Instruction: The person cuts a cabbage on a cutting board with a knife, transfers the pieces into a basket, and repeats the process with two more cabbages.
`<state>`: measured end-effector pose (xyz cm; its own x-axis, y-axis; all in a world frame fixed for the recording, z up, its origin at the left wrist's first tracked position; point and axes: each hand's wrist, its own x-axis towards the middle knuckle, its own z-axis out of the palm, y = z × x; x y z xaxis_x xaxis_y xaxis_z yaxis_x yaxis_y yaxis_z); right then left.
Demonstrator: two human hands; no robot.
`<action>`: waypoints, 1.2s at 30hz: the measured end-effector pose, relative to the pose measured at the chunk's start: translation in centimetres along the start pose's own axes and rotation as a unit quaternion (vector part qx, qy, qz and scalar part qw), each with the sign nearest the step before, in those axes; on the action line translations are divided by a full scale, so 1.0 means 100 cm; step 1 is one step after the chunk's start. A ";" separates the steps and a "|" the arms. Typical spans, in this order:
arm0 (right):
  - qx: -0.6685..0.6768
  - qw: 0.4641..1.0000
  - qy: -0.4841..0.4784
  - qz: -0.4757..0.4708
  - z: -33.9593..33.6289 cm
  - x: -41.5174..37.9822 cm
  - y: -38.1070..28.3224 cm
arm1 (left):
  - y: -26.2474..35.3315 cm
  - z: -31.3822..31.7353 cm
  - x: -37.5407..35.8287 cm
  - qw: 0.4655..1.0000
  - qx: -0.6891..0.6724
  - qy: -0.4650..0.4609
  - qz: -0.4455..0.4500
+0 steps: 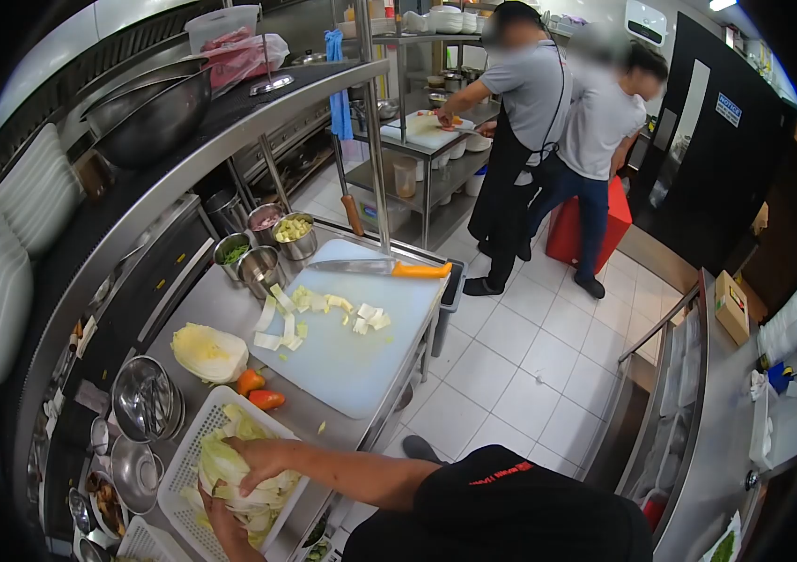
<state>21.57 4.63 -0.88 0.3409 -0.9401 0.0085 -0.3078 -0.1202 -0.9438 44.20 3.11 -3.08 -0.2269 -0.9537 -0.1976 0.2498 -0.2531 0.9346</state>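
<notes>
Cabbage leaves and pieces [263, 496] fill a white perforated basket [174, 496] at the counter's front. My right hand [263, 462] reaches in from the right, its fingers curved round a leafy piece. Below it, my left hand [222, 526] grips the near-left side of the same pile; its fingertips are partly hidden. Just behind the basket rest a cut napa cabbage [209, 353] and two orange peppers [266, 400]. On the pale cutting board [352, 365] lie white cut pieces [370, 319] and a knife with an orange handle [421, 271].
Metal pots of chopped ingredients [295, 236] stand behind the board. Steel bowls [146, 398] sit left of the basket. A shelf post [377, 159] rises at the counter's back edge. Beyond, one person in a black apron [501, 187] works at a board; another stands beside a red box [590, 225].
</notes>
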 end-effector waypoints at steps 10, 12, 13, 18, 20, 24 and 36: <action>-0.013 1.000 -0.012 0.004 0.000 0.001 0.005 | 0.005 0.003 0.000 1.000 0.003 0.000 -0.015; -0.033 0.999 0.002 0.001 0.004 0.003 0.007 | 0.004 0.004 0.000 1.000 0.007 0.002 -0.015; -0.044 0.999 0.009 -0.001 0.004 0.004 0.008 | 0.002 0.004 0.002 1.000 0.012 0.008 -0.015; -0.033 0.999 0.001 -0.003 0.002 0.000 0.003 | 0.005 0.007 -0.001 1.000 0.022 0.012 -0.012; -0.038 0.999 -0.001 0.007 0.000 -0.002 -0.001 | 0.000 0.002 0.004 1.000 0.012 0.011 -0.006; -0.042 0.999 -0.004 0.006 -0.002 -0.003 -0.004 | 0.001 0.003 0.003 1.000 0.014 0.011 -0.004; -0.040 0.999 -0.003 -0.002 0.001 0.002 0.004 | 0.002 0.001 0.003 0.999 0.002 0.021 -0.027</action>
<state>21.58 4.44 -1.29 0.3481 -0.9374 0.0104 -0.3755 -0.1496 -0.9147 44.14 2.77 -2.91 -0.1998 -0.9447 -0.2602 0.2344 -0.3039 0.9234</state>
